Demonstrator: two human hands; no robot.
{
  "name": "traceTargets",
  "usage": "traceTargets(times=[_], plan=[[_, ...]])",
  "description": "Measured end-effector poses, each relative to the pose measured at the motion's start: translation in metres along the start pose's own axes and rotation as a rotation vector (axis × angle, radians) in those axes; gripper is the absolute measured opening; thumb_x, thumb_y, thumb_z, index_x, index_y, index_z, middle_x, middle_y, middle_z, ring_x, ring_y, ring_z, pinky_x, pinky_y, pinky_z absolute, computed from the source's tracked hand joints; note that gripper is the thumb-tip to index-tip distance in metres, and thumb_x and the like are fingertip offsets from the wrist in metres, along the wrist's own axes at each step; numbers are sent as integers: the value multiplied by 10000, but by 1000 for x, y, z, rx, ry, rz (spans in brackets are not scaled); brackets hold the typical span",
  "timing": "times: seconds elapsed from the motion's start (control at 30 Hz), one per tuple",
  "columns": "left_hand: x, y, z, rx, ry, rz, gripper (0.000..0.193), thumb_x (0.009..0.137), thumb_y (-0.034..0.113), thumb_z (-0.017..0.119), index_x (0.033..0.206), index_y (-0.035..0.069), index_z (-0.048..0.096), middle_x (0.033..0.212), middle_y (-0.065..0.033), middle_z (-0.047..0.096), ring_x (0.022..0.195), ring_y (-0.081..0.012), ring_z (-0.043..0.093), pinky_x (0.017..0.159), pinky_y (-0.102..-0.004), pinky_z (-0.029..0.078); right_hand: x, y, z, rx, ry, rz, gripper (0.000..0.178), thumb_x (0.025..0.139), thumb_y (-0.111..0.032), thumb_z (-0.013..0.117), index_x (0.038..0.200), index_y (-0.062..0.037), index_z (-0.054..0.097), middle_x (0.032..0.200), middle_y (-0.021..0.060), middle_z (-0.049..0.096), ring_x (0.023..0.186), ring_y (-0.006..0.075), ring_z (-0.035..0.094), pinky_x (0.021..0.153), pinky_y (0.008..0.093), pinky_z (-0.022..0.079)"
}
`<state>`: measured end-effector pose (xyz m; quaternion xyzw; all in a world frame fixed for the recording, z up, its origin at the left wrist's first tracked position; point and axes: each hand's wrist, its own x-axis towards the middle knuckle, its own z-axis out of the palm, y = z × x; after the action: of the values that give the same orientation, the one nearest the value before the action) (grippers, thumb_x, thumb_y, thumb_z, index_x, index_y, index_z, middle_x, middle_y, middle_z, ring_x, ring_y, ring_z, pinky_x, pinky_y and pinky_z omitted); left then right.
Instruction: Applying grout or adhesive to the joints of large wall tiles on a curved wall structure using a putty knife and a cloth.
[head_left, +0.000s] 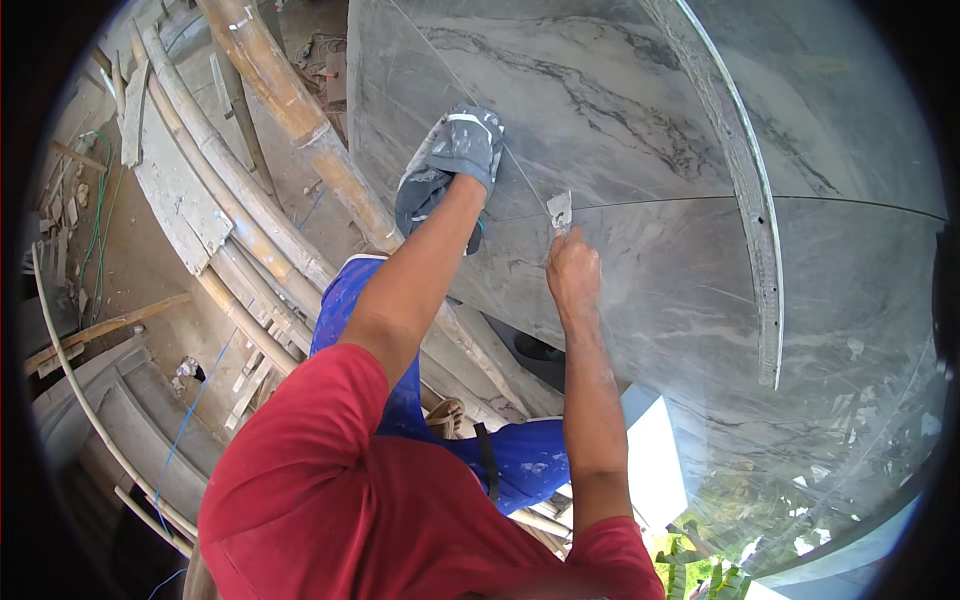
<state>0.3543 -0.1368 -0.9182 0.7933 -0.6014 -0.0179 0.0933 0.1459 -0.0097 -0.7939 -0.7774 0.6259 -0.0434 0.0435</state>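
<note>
Step in hand: you look to be working the seam between the large grey veined marble-look wall tiles (640, 120), scraping or filling the joint line. This is a judgement from tool and hand placement.

Right hand (573, 275): closed in a fist round the handle of the small metal-bladed putty scraper (559, 210). Fingers (560, 262) curled tight together, none spread. Blade stands just above your knuckles, its edge touching the tile face at the point where the horizontal joint meets the slanting one.

Left hand (462, 148): fingers pressed down into a bunched grey and dark blue rag (440, 175), flattening it against the tile. Whether the fingertips are spread or together under the cloth, you cannot tell. The rag hangs below the hand, against the wall.

Gap between hands: the rag sits near the blade, up and to the left of your right fingers, apart from it.

Next move calls for: likely drawing the blade steady along the joint with even pressure, keeping it flat enough not to score the polished face; the rag is close by for wiping residue.

Below your fingers: the pale bamboo scaffold poles (270, 80) run diagonally, with your blue trousers (520, 455) against them.

Right of the blade: a curved pale metal edging strip (760, 240) runs down the wall, well apart.
</note>
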Motion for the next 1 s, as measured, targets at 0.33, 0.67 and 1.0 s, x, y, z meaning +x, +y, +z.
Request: traceTargets(times=[0.33,0.67,1.0], plan=[[-14,-25,-41,-200,68,84,202,790,214,621,849,122,791,865,-118,754,835,-312,727,749,-433,563,29,-22,35,39,52,-133,245,986,-203,574,889,20,606,735,298,666,722,479,685,618,562,548],[-11,-34,-31,-171,89,225,141,758,203,657,809,129,766,842,-119,740,821,-305,726,702,-435,556,18,-21,40,72,50,5,257,981,-193,583,879,41,605,717,309,651,708,492,670,608,570,519],[-7,-34,-26,-142,54,179,224,874,262,606,906,156,800,879,-79,764,851,-273,743,720,-423,560,19,-19,38,88,44,23,270,985,-199,581,876,48,600,720,318,648,717,507,664,612,576,518]])
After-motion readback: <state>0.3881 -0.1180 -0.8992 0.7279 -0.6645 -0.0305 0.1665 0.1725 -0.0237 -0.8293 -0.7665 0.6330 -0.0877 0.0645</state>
